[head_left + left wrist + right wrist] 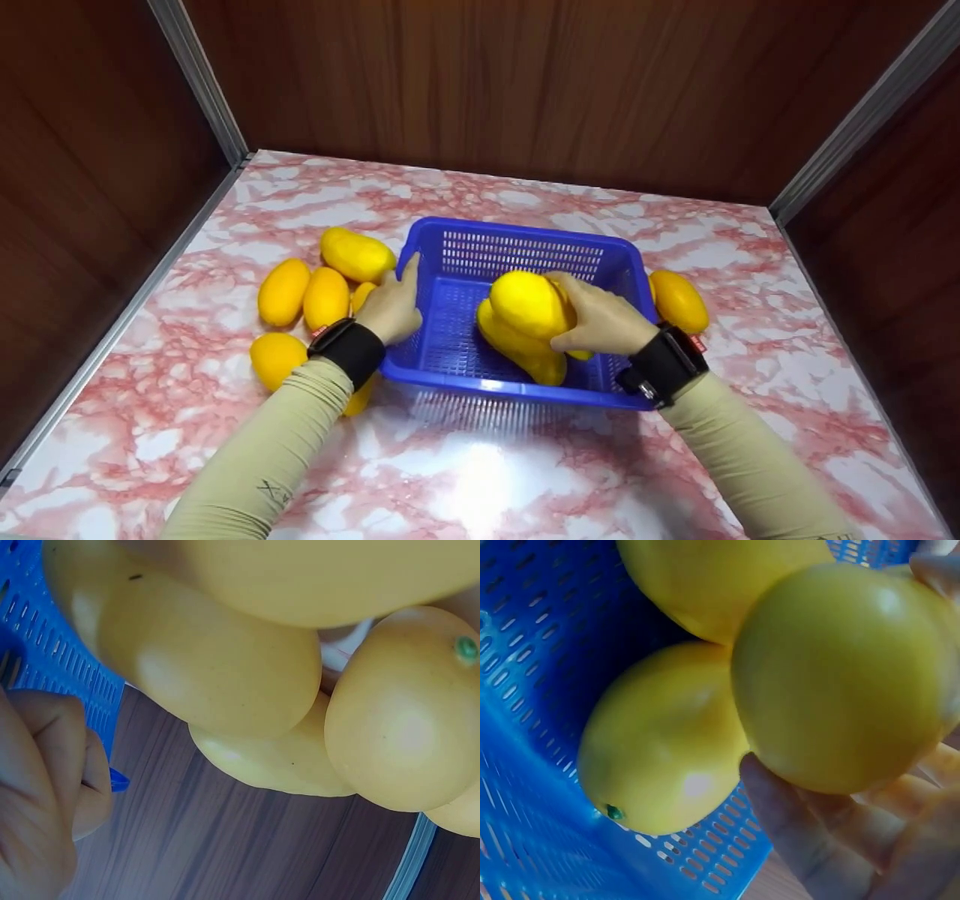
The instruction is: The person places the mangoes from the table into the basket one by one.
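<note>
A blue plastic basket [487,385] with slotted walls stands on the table. At its left side, my left hand [394,307] grips the wall, the fingers curled at the rim in the left wrist view. My right hand [604,319] holds a yellow mango [525,304] over the basket's interior, thumb and fingers spread around it. Beneath it another mango [546,366] lies in the basket, partly covered by the held one. The right wrist view shows the held mango [840,682] against two others, one with a green stem end [664,742].
Several mangoes [283,292] lie left of the basket around my left wrist, some partly hidden by it. To the right of the basket is another mango [681,301], with a bit of one more behind it. Brown wood-grain panels [525,90] enclose the marbled table [750,315].
</note>
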A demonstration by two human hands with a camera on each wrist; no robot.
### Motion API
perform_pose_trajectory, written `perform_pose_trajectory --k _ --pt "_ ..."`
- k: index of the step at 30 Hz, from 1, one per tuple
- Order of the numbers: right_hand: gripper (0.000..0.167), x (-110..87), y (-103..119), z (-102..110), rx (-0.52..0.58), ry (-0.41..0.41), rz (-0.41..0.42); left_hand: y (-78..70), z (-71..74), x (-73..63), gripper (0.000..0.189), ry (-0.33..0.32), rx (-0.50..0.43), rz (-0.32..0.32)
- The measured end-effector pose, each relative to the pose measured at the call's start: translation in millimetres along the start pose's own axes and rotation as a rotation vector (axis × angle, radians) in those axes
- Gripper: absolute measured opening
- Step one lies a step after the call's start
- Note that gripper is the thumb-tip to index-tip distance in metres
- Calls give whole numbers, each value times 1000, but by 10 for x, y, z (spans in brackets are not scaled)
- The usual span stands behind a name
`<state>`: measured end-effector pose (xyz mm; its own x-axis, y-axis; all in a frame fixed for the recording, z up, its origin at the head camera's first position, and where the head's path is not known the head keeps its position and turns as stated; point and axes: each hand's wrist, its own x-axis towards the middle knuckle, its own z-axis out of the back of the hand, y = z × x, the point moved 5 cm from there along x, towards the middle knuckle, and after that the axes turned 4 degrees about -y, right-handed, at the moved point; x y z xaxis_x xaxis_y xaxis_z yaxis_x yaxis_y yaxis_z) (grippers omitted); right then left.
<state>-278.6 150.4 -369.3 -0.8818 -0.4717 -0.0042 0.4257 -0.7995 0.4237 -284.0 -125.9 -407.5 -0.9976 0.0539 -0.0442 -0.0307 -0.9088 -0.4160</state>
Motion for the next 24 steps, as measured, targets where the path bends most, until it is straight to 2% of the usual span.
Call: perform_pose_trajectory --k 4,12,24 --pt "91 -5 -30 -61 -36 67 -16 -3 -4 2 88 -5 -5 -6" --pt "91 8 -35 -94 -17 153 -33 2 -3 6 88 -4 1 2" --pt "91 39 -19 -165 138 206 37 8 -9 3 86 -3 -17 -10"
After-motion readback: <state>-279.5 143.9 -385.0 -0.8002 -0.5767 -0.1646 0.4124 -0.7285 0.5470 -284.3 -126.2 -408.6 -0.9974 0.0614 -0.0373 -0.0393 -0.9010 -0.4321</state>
